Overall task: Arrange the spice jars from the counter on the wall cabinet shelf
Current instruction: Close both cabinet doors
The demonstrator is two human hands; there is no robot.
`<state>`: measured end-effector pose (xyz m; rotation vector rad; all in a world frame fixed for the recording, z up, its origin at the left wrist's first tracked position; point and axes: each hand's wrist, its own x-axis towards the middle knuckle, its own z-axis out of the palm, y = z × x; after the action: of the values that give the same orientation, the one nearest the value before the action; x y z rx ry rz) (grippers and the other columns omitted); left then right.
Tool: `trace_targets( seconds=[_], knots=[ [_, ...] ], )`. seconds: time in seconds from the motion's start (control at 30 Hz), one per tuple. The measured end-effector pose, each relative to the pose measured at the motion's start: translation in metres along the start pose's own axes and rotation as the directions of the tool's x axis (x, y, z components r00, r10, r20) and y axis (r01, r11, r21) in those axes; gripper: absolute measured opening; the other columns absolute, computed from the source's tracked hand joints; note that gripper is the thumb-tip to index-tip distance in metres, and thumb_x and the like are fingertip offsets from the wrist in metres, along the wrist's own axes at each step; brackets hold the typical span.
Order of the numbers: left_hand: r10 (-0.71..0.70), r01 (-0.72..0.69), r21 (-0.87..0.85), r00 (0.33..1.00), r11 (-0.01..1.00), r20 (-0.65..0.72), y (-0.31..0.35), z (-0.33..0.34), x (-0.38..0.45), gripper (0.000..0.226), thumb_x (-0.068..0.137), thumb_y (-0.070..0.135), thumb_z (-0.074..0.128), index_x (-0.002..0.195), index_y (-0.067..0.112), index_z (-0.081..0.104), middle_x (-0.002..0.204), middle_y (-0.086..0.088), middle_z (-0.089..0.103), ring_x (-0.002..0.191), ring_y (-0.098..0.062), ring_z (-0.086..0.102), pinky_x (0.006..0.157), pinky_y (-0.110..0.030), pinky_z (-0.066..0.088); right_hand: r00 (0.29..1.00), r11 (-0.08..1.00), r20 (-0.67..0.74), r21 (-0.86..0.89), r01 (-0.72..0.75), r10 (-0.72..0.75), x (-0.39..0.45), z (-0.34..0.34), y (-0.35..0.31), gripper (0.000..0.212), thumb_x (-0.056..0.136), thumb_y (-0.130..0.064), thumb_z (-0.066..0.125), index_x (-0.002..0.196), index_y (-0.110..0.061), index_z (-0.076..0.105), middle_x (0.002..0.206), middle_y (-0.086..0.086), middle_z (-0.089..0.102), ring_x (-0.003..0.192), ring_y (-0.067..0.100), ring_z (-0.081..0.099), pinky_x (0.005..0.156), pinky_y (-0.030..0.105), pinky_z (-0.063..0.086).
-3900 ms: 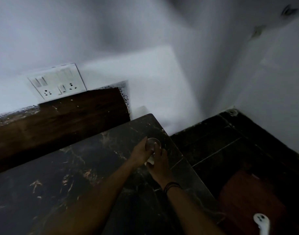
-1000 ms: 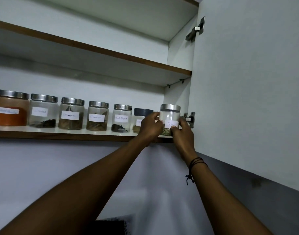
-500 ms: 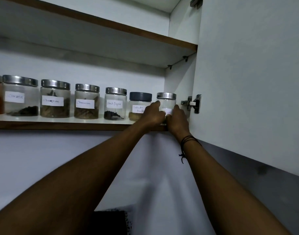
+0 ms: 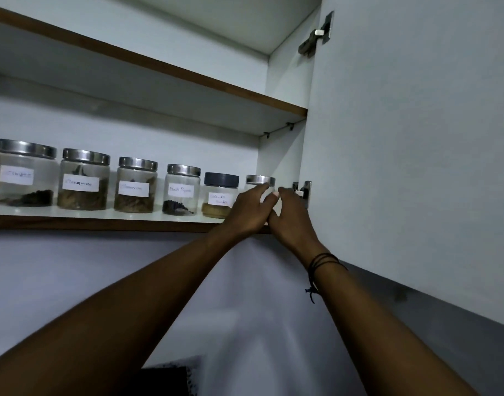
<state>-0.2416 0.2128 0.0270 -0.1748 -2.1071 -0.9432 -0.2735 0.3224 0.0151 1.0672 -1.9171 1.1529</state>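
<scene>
Row of labelled jars [image 4: 136,185] along the lower cabinet shelf [image 4: 102,221]. At its right end, upright beside the dark-lidded jar [image 4: 220,194], the newest spice jar [image 4: 260,181], mostly hidden behind both hands. Left hand [image 4: 249,208] fingers extended against its lid and side; right hand [image 4: 288,217] curled loosely at its right, grip unclear. Held lifted off the shelf edge a second ago, now set back in line.

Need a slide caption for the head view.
Both hands, left hand and right hand, set the last spice jar at the shelf's right end.
</scene>
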Motion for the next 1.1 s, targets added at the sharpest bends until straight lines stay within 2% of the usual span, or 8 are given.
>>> trace_targets(
  seconds=[0.1,0.37,0.53,0.63,0.77,0.93,1.03,1.1],
  knots=[
    [0.033,-0.031,-0.074,0.999,0.997,0.015,0.026,-0.005,-0.010,0.045,0.104,0.038,0.043,0.143,0.016,0.052,0.144,-0.005,0.056,0.130,-0.018,0.053,0.110,-0.029,0.038,0.996,0.990,-0.013,-0.110,0.092,-0.094,-0.008,-0.025,-0.022,0.019,0.094,-0.016,0.050,0.110,-0.010,0.059,0.110,0.007,0.062,0.105,0.021,0.054,0.089,0.032,0.045],
    [0.305,-0.284,-0.282,0.952,0.916,0.032,0.129,0.010,-0.036,0.039,0.107,0.034,0.035,0.137,0.023,0.057,0.121,0.008,0.065,0.098,0.003,0.060,0.077,0.004,0.038,0.977,0.879,-0.152,-0.472,0.063,-0.152,-0.042,-0.135,-0.077,0.035,0.093,-0.018,0.050,0.128,-0.012,0.053,0.124,0.008,0.055,0.112,0.025,0.051,0.095,0.036,0.043],
    [0.427,-0.382,-0.380,0.903,0.843,0.041,0.200,0.037,-0.050,0.032,0.104,0.027,0.037,0.123,0.026,0.062,0.103,0.013,0.068,0.089,0.002,0.062,0.076,-0.014,0.044,0.941,0.697,-0.254,-0.717,-0.027,-0.225,-0.067,-0.209,-0.097,0.042,0.089,-0.017,0.051,0.131,-0.014,0.055,0.123,0.004,0.058,0.112,0.024,0.055,0.099,0.038,0.037],
    [0.483,-0.424,-0.402,0.874,0.811,0.051,0.238,0.054,-0.056,0.035,0.103,0.026,0.040,0.133,0.021,0.056,0.124,0.003,0.066,0.113,-0.013,0.061,0.096,-0.030,0.047,0.924,0.603,-0.314,-0.788,-0.125,-0.219,-0.084,-0.246,-0.102,0.048,0.090,-0.021,0.048,0.137,-0.016,0.051,0.137,0.006,0.053,0.131,0.026,0.043,0.115,0.048,0.021],
    [0.499,-0.428,-0.413,0.863,0.804,0.075,0.272,0.076,-0.064,0.050,0.104,0.029,0.041,0.152,0.015,0.038,0.162,-0.005,0.031,0.151,-0.016,0.025,0.122,-0.039,0.023,0.877,0.536,-0.421,-0.807,-0.246,-0.231,-0.103,-0.277,-0.101,0.050,0.094,-0.028,0.045,0.144,-0.021,0.043,0.158,0.010,0.027,0.149,0.032,0.012,0.120,0.053,0.002],
    [0.519,-0.460,-0.383,0.852,0.801,0.063,0.303,0.098,-0.074,0.060,0.103,0.040,0.040,0.157,0.020,0.024,0.168,-0.002,0.008,0.155,-0.014,0.001,0.125,-0.046,0.009,0.883,0.781,-0.461,-0.582,-0.227,-0.087,-0.116,-0.308,-0.089,0.064,0.099,-0.036,0.044,0.156,-0.022,0.018,0.166,0.006,0.000,0.152,0.023,-0.002,0.110,0.020,-0.002],
    [0.511,-0.460,-0.361,0.857,0.812,0.058,0.309,0.101,-0.075,0.070,0.095,0.050,0.035,0.158,0.023,0.019,0.168,-0.001,0.003,0.155,-0.015,-0.004,0.124,-0.052,0.006,0.894,0.858,-0.445,-0.474,-0.197,-0.041,-0.116,-0.313,-0.087,0.066,0.100,-0.035,0.043,0.157,-0.019,0.013,0.165,0.006,0.009,0.149,0.011,0.012,0.101,0.002,0.005],
    [0.501,-0.453,-0.356,0.864,0.817,0.051,0.310,0.102,-0.077,0.074,0.092,0.054,0.031,0.158,0.026,0.016,0.168,0.002,0.001,0.154,-0.014,-0.005,0.124,-0.053,0.004,0.881,0.883,-0.468,-0.438,-0.169,-0.063,-0.117,-0.314,-0.089,0.066,0.100,-0.036,0.045,0.156,-0.019,0.015,0.162,0.004,0.018,0.130,-0.013,0.017,0.087,-0.013,0.009]
  ],
)
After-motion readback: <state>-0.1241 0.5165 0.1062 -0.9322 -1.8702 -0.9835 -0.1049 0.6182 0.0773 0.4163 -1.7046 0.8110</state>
